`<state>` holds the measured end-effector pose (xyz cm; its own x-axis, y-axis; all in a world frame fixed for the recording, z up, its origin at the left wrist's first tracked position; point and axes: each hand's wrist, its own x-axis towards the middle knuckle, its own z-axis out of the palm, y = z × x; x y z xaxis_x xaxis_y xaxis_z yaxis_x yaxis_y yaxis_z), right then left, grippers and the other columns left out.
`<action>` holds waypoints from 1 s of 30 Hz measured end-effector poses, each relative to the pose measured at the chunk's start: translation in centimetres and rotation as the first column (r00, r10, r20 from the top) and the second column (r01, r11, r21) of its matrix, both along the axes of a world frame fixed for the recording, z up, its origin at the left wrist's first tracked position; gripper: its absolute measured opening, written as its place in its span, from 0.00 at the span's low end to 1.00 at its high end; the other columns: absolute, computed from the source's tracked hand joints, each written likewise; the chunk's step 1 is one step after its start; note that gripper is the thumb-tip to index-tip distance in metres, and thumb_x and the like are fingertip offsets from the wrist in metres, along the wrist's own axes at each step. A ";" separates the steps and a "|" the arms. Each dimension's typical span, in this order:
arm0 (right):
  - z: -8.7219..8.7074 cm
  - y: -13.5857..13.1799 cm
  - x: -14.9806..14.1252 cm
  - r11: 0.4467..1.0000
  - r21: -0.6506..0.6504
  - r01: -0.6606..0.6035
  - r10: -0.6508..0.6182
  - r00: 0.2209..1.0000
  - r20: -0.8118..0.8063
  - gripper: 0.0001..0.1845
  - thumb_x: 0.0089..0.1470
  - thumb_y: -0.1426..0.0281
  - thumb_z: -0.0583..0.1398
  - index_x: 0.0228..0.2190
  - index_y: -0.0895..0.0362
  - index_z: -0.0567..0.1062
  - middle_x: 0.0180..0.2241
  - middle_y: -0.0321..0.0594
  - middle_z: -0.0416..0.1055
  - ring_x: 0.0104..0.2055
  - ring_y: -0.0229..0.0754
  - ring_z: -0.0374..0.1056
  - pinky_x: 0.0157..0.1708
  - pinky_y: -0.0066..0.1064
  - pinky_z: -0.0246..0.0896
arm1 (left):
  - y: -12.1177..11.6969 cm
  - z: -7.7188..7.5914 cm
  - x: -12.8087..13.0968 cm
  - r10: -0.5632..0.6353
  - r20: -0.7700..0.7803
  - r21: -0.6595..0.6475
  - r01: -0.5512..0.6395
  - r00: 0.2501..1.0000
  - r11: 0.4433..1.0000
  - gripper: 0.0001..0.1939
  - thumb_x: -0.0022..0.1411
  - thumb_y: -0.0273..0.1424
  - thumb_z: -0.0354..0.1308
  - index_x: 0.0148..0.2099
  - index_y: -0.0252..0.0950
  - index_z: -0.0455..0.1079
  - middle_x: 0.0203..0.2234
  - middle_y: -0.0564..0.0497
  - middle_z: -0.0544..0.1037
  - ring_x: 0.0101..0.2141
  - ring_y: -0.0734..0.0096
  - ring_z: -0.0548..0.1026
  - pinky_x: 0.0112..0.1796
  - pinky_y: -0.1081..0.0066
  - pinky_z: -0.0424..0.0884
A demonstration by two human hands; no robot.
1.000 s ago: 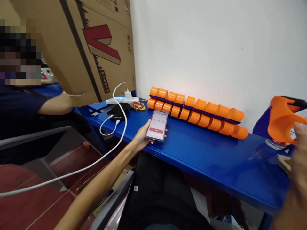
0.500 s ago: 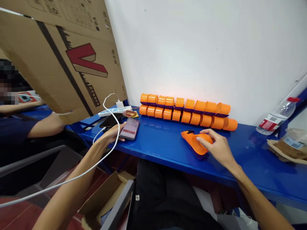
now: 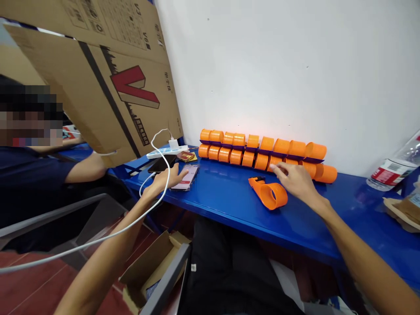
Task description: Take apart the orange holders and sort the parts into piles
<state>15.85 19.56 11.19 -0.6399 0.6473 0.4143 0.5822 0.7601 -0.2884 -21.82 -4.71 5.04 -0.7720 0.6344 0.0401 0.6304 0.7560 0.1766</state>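
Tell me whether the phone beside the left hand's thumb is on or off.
On: the phone shows a lit, pale screen with a red patch near its lower end.

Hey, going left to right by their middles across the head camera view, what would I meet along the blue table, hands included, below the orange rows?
Left hand → phone with lit screen → loose orange looped piece → right hand → labelled bottle.

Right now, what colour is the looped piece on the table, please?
The looped piece is mostly orange; the head view shows it best.
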 end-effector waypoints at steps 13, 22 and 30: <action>-2.7 4.8 -0.9 0.981 0.174 0.091 -0.080 0.994 -0.071 0.32 0.70 0.50 0.50 0.26 0.54 0.80 0.28 0.51 0.80 0.30 0.51 0.73 0.29 0.36 0.46 | -1.8 0.4 7.5 -0.053 -0.154 -0.090 0.039 0.987 0.995 0.49 0.70 0.49 0.53 0.79 0.21 0.44 0.56 0.18 0.76 0.58 0.29 0.76 0.54 0.50 0.70; -2.7 4.7 -0.9 0.999 0.043 -0.021 0.023 0.998 -0.055 0.30 0.67 0.49 0.51 0.26 0.54 0.80 0.26 0.46 0.79 0.29 0.49 0.72 0.29 0.35 0.50 | -0.3 -0.3 10.2 -0.233 -0.209 0.254 0.283 0.950 0.925 0.36 0.73 0.41 0.54 0.76 0.28 0.58 0.61 0.28 0.75 0.61 0.37 0.72 0.60 0.50 0.67; -2.8 4.6 -0.8 0.920 -0.320 -0.225 0.220 0.974 -0.052 0.41 0.59 0.35 0.50 0.27 0.57 0.82 0.21 0.40 0.73 0.24 0.42 0.66 0.28 0.34 0.56 | 4.2 0.1 18.5 -0.599 0.010 0.343 0.560 0.801 0.754 0.27 0.75 0.43 0.50 0.67 0.36 0.72 0.61 0.36 0.77 0.61 0.42 0.74 0.60 0.52 0.68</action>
